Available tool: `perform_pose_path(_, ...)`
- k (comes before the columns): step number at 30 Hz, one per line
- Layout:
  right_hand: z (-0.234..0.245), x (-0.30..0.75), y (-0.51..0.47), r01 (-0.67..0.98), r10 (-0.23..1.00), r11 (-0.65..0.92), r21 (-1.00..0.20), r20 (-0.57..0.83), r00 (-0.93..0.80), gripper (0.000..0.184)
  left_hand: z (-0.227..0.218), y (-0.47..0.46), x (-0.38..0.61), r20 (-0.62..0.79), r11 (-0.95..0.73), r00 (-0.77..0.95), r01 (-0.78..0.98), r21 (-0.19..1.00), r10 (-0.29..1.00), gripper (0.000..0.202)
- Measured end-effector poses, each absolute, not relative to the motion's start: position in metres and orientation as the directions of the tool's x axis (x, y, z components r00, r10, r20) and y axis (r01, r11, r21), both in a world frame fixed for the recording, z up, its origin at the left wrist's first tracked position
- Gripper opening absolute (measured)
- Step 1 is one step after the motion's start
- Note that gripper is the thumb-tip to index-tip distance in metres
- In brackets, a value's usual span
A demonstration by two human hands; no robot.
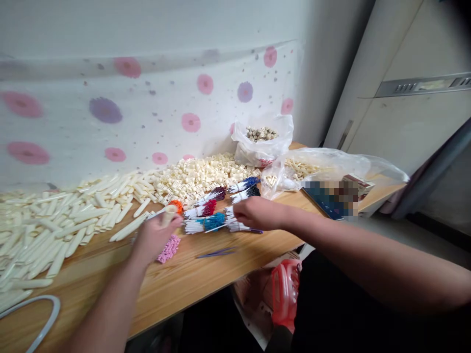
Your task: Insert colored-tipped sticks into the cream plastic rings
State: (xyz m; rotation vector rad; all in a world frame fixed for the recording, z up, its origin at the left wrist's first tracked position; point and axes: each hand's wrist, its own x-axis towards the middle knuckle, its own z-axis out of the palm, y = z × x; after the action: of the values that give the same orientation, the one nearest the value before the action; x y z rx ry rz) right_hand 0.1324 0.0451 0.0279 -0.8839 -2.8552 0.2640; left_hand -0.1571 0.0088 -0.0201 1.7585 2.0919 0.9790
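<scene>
The left hand (154, 238) is closed around a cream tube (170, 213), held upright just above the wooden surface (191, 279). The right hand (257, 213) lies palm down, fingers curled onto a purple-tipped bundle (245, 227) of thin white sticks; whether it pinches them cannot be told. Between the hands lies a blue-tipped bundle (206, 223), with a red-tipped bundle (202, 210) just beyond. Pink pieces (169, 248) sit under the left hand. Left of it spreads a pile of cream tubes (55, 220).
</scene>
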Motion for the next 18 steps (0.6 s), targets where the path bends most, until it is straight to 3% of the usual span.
perform_pose_path(2,0.027,0.153,0.047,0.589,0.662,0.704,-0.395,0.065,-0.747,0.011,-0.006,0.013,-0.111,0.250,-0.193,0.045,0.772,0.606,0.967,0.027)
perform_pose_path(4,0.024,0.163,0.051,0.604,0.732,0.579,-0.548,0.023,-0.681,0.008,0.004,0.021,-0.071,0.292,-0.470,0.369,0.728,0.500,0.882,0.019)
perform_pose_path(6,0.019,0.169,0.056,0.602,0.761,0.508,-0.616,-0.006,-0.649,0.008,0.006,0.030,-0.042,0.290,-0.560,0.480,0.728,0.394,0.828,0.020)
perform_pose_path(8,0.014,0.175,0.061,0.539,0.780,0.392,-0.745,-0.041,-0.624,0.009,0.001,0.037,-0.028,0.314,-0.569,0.477,0.731,0.376,0.821,0.022)
perform_pose_path(11,0.008,0.186,0.066,0.227,0.785,0.124,-0.966,-0.044,-0.618,0.016,-0.013,0.039,-0.021,0.383,-0.525,0.362,0.646,0.555,0.850,0.011)
perform_pose_path(14,0.002,0.192,0.066,-0.017,0.809,0.023,-1.000,0.028,-0.588,0.021,-0.022,0.034,-0.018,0.332,-0.397,0.219,0.476,0.785,0.918,0.016)
perform_pose_path(18,-0.006,0.188,0.062,-0.072,0.850,0.003,-0.997,0.041,-0.526,0.019,-0.027,0.028,-0.015,0.196,-0.253,0.212,0.286,0.924,0.957,0.017)
